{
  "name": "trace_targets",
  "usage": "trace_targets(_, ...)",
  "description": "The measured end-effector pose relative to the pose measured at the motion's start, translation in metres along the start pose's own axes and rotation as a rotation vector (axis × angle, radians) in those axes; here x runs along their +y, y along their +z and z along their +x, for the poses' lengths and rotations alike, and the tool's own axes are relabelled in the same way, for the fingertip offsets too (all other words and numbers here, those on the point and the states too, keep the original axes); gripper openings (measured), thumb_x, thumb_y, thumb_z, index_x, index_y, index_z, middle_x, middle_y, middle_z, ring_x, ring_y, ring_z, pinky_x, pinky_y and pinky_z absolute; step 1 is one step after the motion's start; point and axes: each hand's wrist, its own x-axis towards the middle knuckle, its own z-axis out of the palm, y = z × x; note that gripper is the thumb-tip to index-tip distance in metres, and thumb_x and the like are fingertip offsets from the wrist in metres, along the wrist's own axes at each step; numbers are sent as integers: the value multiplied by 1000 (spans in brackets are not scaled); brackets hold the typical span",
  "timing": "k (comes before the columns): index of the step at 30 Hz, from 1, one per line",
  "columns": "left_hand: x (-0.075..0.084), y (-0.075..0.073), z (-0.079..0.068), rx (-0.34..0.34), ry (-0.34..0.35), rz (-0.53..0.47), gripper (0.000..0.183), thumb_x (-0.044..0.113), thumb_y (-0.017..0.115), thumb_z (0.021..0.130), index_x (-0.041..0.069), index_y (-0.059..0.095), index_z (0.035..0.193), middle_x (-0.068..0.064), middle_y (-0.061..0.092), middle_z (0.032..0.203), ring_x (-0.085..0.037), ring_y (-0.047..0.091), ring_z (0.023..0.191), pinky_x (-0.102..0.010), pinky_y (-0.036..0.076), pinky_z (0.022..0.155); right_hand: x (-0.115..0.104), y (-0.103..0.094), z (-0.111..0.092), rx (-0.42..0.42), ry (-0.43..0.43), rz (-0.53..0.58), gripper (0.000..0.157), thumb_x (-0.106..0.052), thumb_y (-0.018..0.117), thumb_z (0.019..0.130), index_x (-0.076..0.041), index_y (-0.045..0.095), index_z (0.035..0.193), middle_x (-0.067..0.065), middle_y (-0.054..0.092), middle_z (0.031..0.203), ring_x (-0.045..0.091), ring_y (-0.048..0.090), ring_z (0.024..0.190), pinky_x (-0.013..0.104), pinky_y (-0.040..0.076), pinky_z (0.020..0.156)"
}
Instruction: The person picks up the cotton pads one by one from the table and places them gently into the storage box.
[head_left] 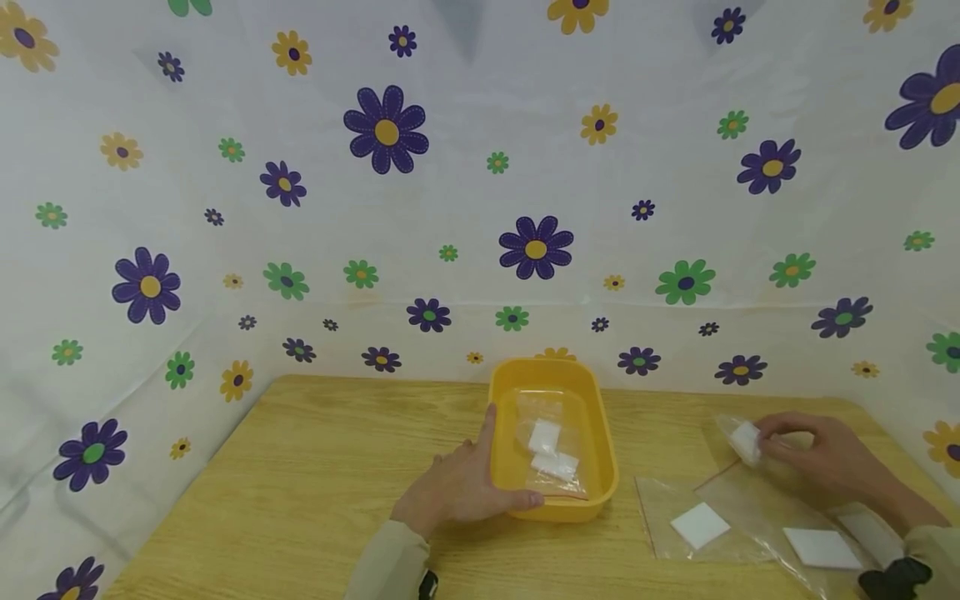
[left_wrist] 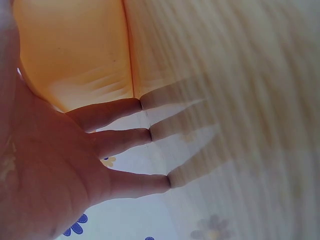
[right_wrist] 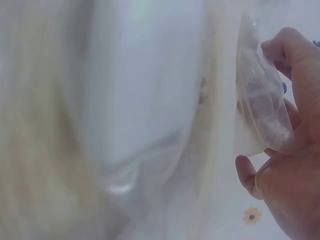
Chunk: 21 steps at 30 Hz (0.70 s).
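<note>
Beige sleeves (head_left: 384,565), left hand (head_left: 459,489) against yellow tub (head_left: 608,467), right hand (head_left: 825,454) pinching bag (head_left: 742,440)

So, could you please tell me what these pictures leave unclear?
Head view: how many bags the tub holds; they overlap.
Head view: the white piece out to the right; the right hand covers part.
Right wrist view: what the pale foreground shape is; blurred.
Left wrist view: the tub's outline; the top edge cuts it.
</note>
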Motion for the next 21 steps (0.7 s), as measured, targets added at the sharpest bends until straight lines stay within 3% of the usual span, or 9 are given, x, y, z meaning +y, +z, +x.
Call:
trace_targets(6, 0, 1, 0, 7, 4, 16, 137, 90, 65, 68, 29, -10, 165, -16, 44, 161, -42, 50, 141, -72, 29, 118, -11, 1, 2, 53, -25, 16, 12, -17, 84, 85, -26, 76, 88, -27, 70, 100, -27, 44, 93, 13, 45, 75)
trace_targets(13, -1, 2, 2, 28, 14, 29, 138, 89, 66, 68, 26, -9, 165, -21, 49, 155, -41, 55, 136, -73, 29, 117, -31, 1, 8, 55, 1, -12, 8, -22, 83, 86, -23, 77, 92, 10, 78, 108, -30, 39, 92, 16, 46, 74)
trace_targets(17, -1, 2, 3, 37, 25, 37, 138, 88, 66, 69, 24, -9, 166, -24, 53, 150, -40, 57, 132, -74, 30, 116, -43, 3, 11, 65, -1, -13, 8, -21, 83, 87, -23, 77, 91, 15, 77, 112, -32, 33, 95, 27, 48, 80)
trace_targets(19, -1, 2, 3, 34, 23, 30, 138, 88, 67, 69, 24, -9, 166, -24, 53, 150, -40, 58, 132, -74, 30, 116, -49, 4, 12, 66, -16, 4, 8, -18, 82, 87, -22, 76, 91, 15, 77, 112, -33, 31, 97, 39, 51, 85)
trace_targets(21, 0, 2, 2, 32, 19, 26, 138, 88, 67, 69, 24, -8, 166, -23, 53, 151, -40, 57, 132, -73, 30, 116, -54, 5, 13, 76, -30, 8, 9, -16, 82, 87, -22, 76, 90, 14, 77, 111, -33, 30, 98, 40, 52, 86)
